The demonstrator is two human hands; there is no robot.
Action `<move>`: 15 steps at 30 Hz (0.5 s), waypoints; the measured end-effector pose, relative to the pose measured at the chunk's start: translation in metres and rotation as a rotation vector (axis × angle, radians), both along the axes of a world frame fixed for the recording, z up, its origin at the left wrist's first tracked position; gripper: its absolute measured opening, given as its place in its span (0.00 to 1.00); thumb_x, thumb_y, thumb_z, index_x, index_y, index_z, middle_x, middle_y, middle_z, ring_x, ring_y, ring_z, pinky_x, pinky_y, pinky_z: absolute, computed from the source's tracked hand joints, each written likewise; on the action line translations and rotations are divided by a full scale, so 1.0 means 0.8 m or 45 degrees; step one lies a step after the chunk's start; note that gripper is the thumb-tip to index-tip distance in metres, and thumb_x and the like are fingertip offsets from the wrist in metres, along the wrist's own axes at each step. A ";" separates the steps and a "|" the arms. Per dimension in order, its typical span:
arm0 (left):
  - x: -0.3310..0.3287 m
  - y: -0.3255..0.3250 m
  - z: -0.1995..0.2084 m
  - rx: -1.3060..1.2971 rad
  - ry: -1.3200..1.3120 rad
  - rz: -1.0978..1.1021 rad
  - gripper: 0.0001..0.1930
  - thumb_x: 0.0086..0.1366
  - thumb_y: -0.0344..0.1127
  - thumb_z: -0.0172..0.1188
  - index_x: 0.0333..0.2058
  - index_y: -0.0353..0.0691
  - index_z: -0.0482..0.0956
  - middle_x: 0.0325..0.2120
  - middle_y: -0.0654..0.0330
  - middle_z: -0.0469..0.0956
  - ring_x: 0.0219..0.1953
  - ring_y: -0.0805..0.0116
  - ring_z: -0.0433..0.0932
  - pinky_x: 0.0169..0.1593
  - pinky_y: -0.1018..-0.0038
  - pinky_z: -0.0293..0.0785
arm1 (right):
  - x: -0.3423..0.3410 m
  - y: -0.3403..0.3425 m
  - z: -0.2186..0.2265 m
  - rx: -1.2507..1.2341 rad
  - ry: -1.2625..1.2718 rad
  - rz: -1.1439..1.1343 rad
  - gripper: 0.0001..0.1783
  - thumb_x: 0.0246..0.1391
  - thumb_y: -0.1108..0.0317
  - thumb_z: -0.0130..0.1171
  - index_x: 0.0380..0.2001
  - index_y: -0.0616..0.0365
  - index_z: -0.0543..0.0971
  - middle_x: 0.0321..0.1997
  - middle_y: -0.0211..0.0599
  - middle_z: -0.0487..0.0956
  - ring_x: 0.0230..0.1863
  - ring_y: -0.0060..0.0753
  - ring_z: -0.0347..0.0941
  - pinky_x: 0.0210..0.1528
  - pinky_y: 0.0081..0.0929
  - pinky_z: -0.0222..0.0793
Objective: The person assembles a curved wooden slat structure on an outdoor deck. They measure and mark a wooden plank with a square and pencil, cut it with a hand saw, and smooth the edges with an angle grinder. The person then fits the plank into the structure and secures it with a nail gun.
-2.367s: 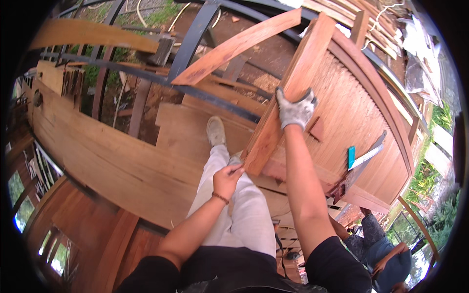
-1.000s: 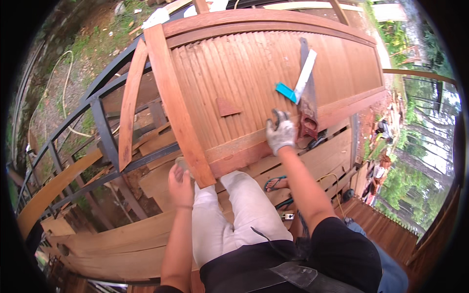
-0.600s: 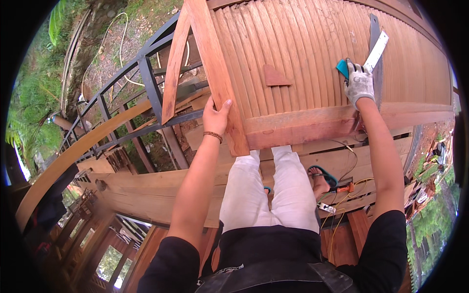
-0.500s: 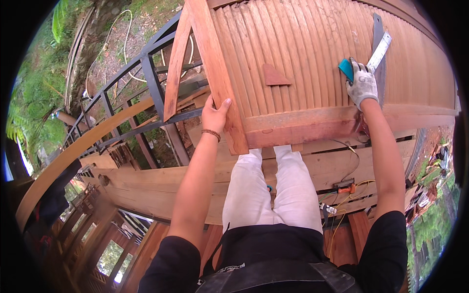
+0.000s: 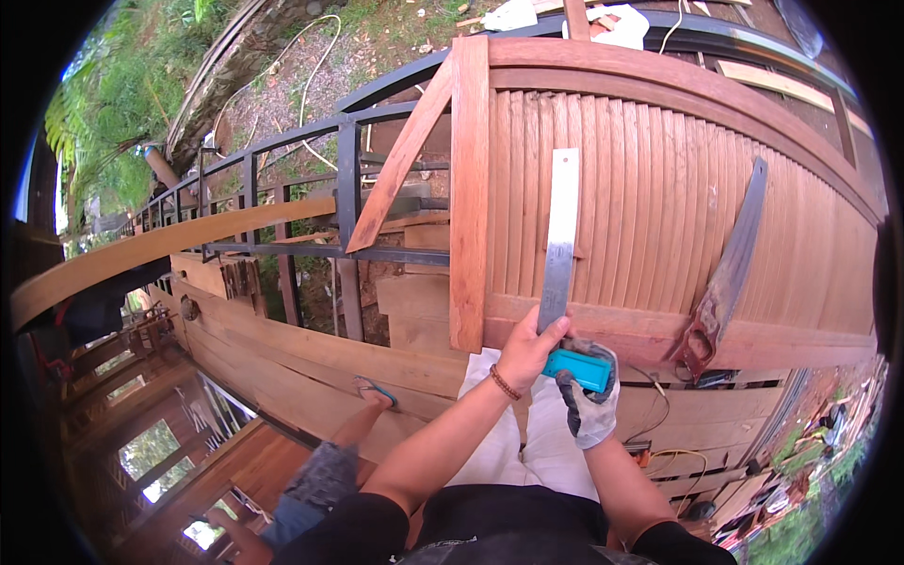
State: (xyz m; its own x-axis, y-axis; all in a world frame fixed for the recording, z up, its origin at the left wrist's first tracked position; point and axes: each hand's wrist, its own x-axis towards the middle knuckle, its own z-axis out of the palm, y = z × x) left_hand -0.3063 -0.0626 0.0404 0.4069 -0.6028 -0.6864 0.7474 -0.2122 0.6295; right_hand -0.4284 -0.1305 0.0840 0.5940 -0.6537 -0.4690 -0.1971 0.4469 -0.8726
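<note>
Head view: try square [image 5: 562, 235], blue handle and steel blade, is held over the near edge of the slatted panel [image 5: 650, 217], blade pointing away. Bare left hand [image 5: 527, 354] pinches the blade beside the handle; gloved right hand [image 5: 593, 411] curls round the handle. Handsaw [image 5: 733, 273] lies on the panel's right, its grip at the near edge. Board [image 5: 469, 188] borders the panel's left side.

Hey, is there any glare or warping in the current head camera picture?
All in the head view: glare whitens the upper blade of the try square; the long boards seem to bow, as a fisheye would bend them; black fills the corners; the saw looks reasonably sharp.
</note>
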 end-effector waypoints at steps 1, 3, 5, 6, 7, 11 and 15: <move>0.007 0.005 -0.005 0.020 -0.081 -0.064 0.14 0.71 0.41 0.57 0.48 0.39 0.72 0.32 0.65 0.76 0.33 0.76 0.75 0.38 0.77 0.74 | -0.006 -0.014 -0.005 0.032 0.081 0.148 0.26 0.48 0.74 0.66 0.52 0.64 0.73 0.47 0.43 0.80 0.51 0.37 0.77 0.56 0.33 0.71; 0.016 0.025 -0.003 0.085 -0.224 -0.173 0.13 0.70 0.40 0.59 0.47 0.39 0.73 0.29 0.67 0.75 0.30 0.78 0.73 0.35 0.78 0.74 | -0.020 -0.044 -0.017 -0.098 0.191 0.495 0.22 0.47 0.72 0.68 0.47 0.61 0.77 0.43 0.42 0.81 0.48 0.40 0.78 0.54 0.34 0.73; 0.026 0.029 0.000 0.126 -0.414 -0.220 0.11 0.69 0.37 0.60 0.44 0.36 0.76 0.26 0.68 0.75 0.28 0.81 0.73 0.32 0.79 0.73 | -0.013 -0.078 -0.036 -0.427 0.224 0.872 0.19 0.45 0.70 0.68 0.43 0.59 0.80 0.40 0.43 0.82 0.46 0.45 0.79 0.52 0.36 0.74; 0.031 0.026 0.005 0.167 -0.484 -0.257 0.11 0.69 0.37 0.60 0.43 0.35 0.76 0.26 0.67 0.76 0.28 0.81 0.73 0.32 0.79 0.72 | 0.001 -0.085 -0.031 -0.569 0.340 0.970 0.19 0.45 0.67 0.68 0.43 0.55 0.81 0.41 0.45 0.81 0.45 0.52 0.77 0.49 0.42 0.74; 0.036 0.025 0.006 0.210 -0.552 -0.296 0.12 0.69 0.37 0.60 0.42 0.34 0.77 0.26 0.67 0.76 0.28 0.81 0.73 0.32 0.80 0.72 | 0.009 -0.083 -0.039 -0.921 0.322 1.083 0.17 0.48 0.64 0.65 0.44 0.53 0.80 0.41 0.45 0.81 0.44 0.54 0.77 0.48 0.45 0.74; 0.031 0.043 -0.046 0.292 -0.692 -0.312 0.11 0.69 0.37 0.59 0.39 0.33 0.77 0.24 0.68 0.74 0.27 0.81 0.72 0.32 0.79 0.72 | 0.068 -0.062 -0.041 -0.739 0.599 1.531 0.16 0.56 0.61 0.55 0.46 0.49 0.79 0.44 0.47 0.80 0.43 0.56 0.77 0.48 0.48 0.73; 0.069 0.053 -0.043 0.223 -0.827 -0.050 0.11 0.69 0.38 0.59 0.37 0.33 0.77 0.27 0.62 0.77 0.31 0.74 0.75 0.36 0.76 0.73 | 0.105 -0.050 -0.059 -0.873 0.559 1.434 0.14 0.58 0.63 0.53 0.47 0.49 0.79 0.46 0.46 0.80 0.47 0.51 0.77 0.50 0.45 0.73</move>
State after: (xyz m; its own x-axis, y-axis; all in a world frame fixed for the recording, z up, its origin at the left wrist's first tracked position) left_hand -0.2512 -0.0202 0.0060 0.7503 -0.5274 -0.3987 0.2183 -0.3716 0.9024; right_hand -0.3442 -0.1703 0.0364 0.8383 -0.0993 -0.5361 -0.4728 -0.6218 -0.6243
